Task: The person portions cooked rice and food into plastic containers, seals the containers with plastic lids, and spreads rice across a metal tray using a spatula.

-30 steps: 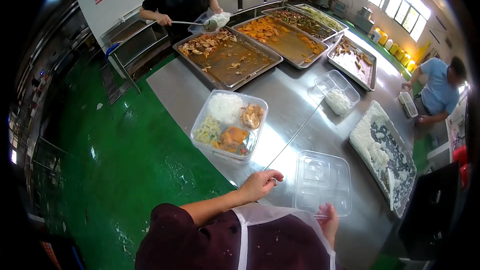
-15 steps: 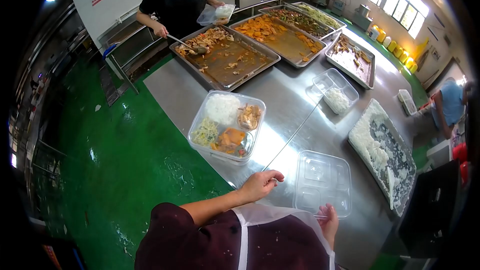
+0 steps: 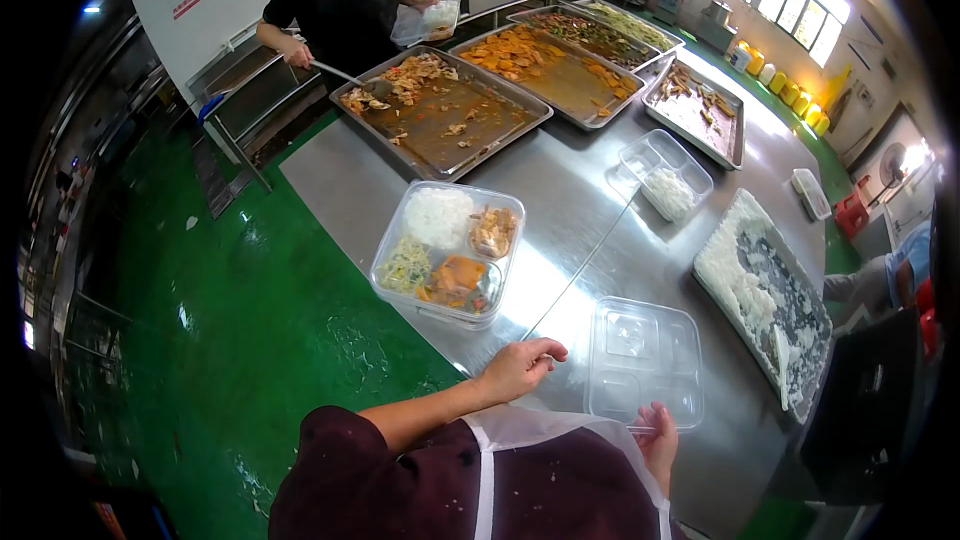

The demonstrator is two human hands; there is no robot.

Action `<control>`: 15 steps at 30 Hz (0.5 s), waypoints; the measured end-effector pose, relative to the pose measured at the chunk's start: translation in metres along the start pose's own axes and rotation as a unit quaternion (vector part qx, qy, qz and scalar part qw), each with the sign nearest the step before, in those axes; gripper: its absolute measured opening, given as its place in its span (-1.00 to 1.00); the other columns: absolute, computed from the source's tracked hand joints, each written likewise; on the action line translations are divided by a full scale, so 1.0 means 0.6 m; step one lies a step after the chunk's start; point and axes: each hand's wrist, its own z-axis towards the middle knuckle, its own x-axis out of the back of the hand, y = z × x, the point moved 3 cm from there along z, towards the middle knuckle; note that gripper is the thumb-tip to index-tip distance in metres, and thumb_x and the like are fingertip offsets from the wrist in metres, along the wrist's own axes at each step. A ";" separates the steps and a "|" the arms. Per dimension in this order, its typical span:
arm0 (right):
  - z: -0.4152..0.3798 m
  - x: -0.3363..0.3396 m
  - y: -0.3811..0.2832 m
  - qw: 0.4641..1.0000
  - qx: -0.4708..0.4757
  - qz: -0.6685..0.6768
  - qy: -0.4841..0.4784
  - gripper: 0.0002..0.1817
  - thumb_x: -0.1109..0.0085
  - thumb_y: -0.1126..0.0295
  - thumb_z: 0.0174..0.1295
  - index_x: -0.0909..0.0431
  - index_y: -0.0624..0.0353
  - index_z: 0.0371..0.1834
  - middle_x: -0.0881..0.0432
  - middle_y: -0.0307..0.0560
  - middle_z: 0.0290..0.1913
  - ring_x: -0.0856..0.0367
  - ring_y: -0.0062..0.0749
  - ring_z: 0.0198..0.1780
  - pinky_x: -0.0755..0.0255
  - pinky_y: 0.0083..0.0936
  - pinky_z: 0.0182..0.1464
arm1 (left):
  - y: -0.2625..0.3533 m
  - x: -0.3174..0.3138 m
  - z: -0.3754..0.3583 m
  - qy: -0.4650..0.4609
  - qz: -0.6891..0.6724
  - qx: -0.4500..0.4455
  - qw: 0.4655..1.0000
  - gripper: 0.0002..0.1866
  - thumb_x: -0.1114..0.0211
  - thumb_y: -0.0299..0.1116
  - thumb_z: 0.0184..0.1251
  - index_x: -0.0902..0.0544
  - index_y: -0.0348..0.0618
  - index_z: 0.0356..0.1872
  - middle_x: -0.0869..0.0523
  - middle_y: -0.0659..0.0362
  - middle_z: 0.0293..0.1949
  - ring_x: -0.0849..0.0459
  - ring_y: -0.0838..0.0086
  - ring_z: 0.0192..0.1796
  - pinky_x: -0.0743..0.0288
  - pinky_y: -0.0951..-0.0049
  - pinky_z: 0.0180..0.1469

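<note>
My left hand (image 3: 522, 370) hovers over the table's near edge, its fingers loosely bent and slightly apart, with nothing visible in them. A clear plastic lid (image 3: 645, 360) with moulded sections lies to its right. At the lid's near corner, my right hand (image 3: 657, 437) pinches the rim between thumb and fingers. Beyond my left hand stands a clear meal box (image 3: 447, 312), with rice (image 3: 440, 217), shredded vegetables, orange pieces and a brownish dish in separate compartments. Farther right, another meal box (image 3: 640, 162) holds only rice.
Large metal trays of food (image 3: 470, 145) line the far side of the steel table (image 3: 560, 210). A rice tray (image 3: 778, 370) with a white scoop lies at right. Across the table, a person in black (image 3: 335, 10) holds a ladle and box. Another person's blue sleeve (image 3: 915, 255) shows at right.
The view has shifted slightly. The person in black has moved the ladle a little within the tray. The person in blue has moved lower at the right edge. My hands stay in place.
</note>
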 end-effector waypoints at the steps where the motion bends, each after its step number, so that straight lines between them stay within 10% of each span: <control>1: 0.000 0.000 0.000 1.000 0.001 -0.001 0.000 -0.80 0.06 0.30 0.26 -0.44 0.16 -0.17 -0.62 -0.06 -0.42 -0.58 -0.42 -0.55 -0.45 -0.55 -0.61 | -0.002 0.000 0.000 0.001 -0.003 -0.004 1.000 -0.78 -0.03 -0.55 0.18 -0.56 -0.20 -0.17 -0.66 0.11 -0.29 -0.65 0.44 -0.28 -0.50 0.50 -0.23; 15: -0.001 -0.006 -0.003 1.000 -0.005 0.008 -0.018 -0.82 0.05 0.32 0.25 -0.44 0.15 -0.18 -0.61 -0.05 -0.42 -0.58 -0.41 -0.54 -0.46 -0.57 -0.58 | -0.004 -0.003 0.003 -0.005 -0.005 -0.007 1.000 -0.77 -0.03 -0.56 0.16 -0.55 -0.22 -0.16 -0.66 0.11 -0.26 -0.66 0.44 -0.29 -0.50 0.51 -0.23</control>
